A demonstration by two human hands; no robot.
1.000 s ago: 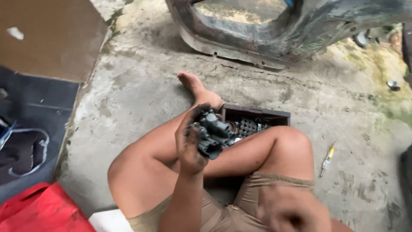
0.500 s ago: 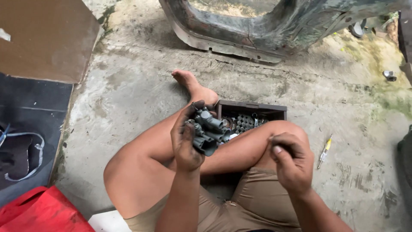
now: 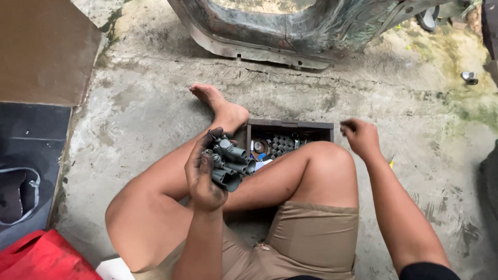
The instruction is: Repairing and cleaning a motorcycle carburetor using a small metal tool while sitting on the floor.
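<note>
Head view of a seated person, read from near to far. The left hand (image 3: 203,173), soiled dark, is closed around a cluster of grey metal sockets (image 3: 232,162): the fingers (image 3: 196,165) wrap the cluster's left side and the thumb bears on its top, with the open tube ends projecting rightward past the fingertips. The cluster is held in the air above the crossed legs, just in front of the toolbox.

Handling, as a judgement: the pieces look like steel, so rigid and not fragile, and heavy for their bulk when carried together. They appear loose against one another and possibly greasy, so single pieces may slide out on the open side away from the fingers. A full wrap round the middle of the bundle, tube ends kept level or tipped toward the palm, would hold best; a single socket is best pinched across its barrel.

The right hand (image 3: 361,137) is raised beyond the right knee, fingers curled nearly shut. Whether something small sits between the fingertips cannot be told.

Beyond the left fingertips, between the legs, lies an open dark toolbox (image 3: 288,125) of small metal parts. Farther off rests a curved, worn metal shell (image 3: 290,36) on the concrete floor (image 3: 145,93).
</note>
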